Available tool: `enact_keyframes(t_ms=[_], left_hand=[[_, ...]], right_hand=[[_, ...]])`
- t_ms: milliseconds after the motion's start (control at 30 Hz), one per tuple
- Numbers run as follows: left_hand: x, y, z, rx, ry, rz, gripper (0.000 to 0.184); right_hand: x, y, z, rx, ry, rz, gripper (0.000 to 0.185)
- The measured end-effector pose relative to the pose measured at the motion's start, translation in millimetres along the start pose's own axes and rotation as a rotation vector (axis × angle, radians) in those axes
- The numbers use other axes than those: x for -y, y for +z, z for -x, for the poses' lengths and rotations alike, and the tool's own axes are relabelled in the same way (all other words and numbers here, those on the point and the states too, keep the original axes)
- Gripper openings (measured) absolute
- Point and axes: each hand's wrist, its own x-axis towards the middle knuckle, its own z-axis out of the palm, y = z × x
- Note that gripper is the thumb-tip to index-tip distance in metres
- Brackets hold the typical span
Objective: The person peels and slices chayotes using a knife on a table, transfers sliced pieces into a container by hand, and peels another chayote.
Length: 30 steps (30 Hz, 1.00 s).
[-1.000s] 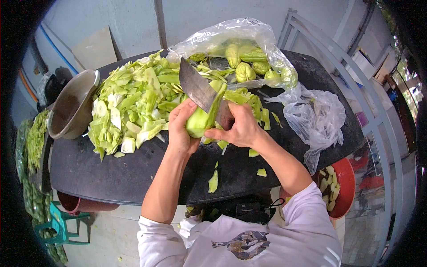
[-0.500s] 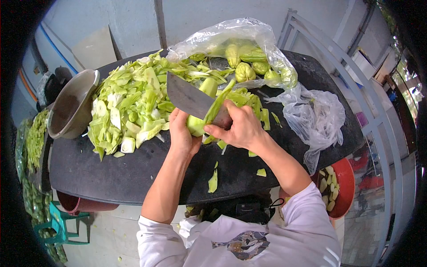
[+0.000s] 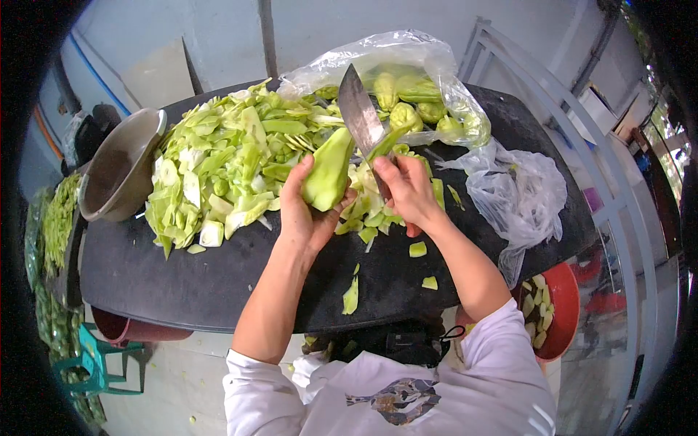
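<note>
A partly peeled chayote (image 3: 329, 171) is held upright in my left hand (image 3: 309, 214), its surface pale green. My right hand (image 3: 407, 185) grips a knife (image 3: 358, 109) with a broad blade pointing up and away. A strip of peel (image 3: 386, 143) lies against the blade near my right thumb. Blade and chayote are side by side, close together. Behind my left hand spreads a large heap of peelings (image 3: 225, 160). More cut peel (image 3: 374, 211) lies under and between my hands. The knife's handle is mostly hidden in my right fist.
Whole chayotes (image 3: 406, 116) sit in a clear plastic bag (image 3: 313, 76) at the table's back. A crumpled plastic bag (image 3: 516, 192) lies at the right. A basin (image 3: 120, 171) tilts at the left edge of the black table (image 3: 182, 291). A red tub (image 3: 563, 305) of pale pieces stands below right.
The knife has come away from the chayote, swinging to the right and more upright, with a peel strip beside its blade. The chayote has turned upright in my left hand.
</note>
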Motion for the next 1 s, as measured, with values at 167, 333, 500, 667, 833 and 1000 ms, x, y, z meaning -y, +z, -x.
enact_keyframes(t_ms=[167, 333, 500, 667, 833, 1000], left_hand=[[-4, 2, 1, 0.08, -0.009, -0.102, 0.057], [-5, -1, 0, 0.147, -0.048, -0.129, 0.063], [-6, -5, 0, 0.197, -0.075, -0.136, 0.066], [-7, -3, 2, 0.248, -0.101, -0.203, 0.07], [-7, -2, 3, 0.257, -0.088, -0.23, 0.071], [-9, -2, 6, 0.232, -0.096, -0.263, 0.073]], right_hand=[[-2, -3, -4, -0.042, 0.19, -0.09, 0.063], [-15, -11, -12, -0.043, 0.312, -0.138, 0.07], [-29, -14, -15, 0.0, 0.327, -0.283, 0.079], [-17, -17, -11, 0.032, 0.284, -0.197, 0.076], [-11, -11, -9, -0.049, 0.052, -0.061, 0.065], [-14, -9, -11, -0.104, -0.127, -0.017, 0.063]])
